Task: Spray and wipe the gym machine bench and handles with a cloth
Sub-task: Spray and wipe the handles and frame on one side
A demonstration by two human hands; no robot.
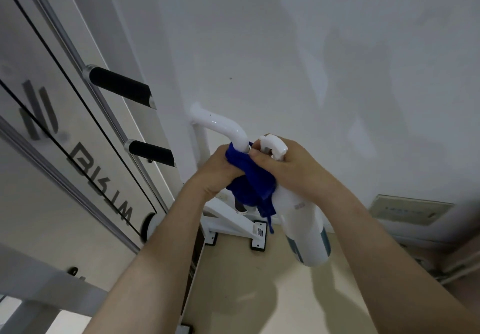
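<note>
A white curved machine arm (220, 125) comes out from the wall side and bends down to a handle. My left hand (220, 170) is closed around that handle with a blue cloth (253, 185) wrapped over it, so the handle itself is hidden. My right hand (288, 170) holds a white spray bottle (304, 224) by its neck, nozzle up and body hanging down to the right. The right thumb also presses on the cloth. Both hands touch each other at the handle.
Two black foam grips (119, 86) (152, 153) stick out from the machine's white panel (39, 151) on the left. The white frame base (233, 223) with black feet stands on the beige floor below. A white wall (311, 47) is straight ahead.
</note>
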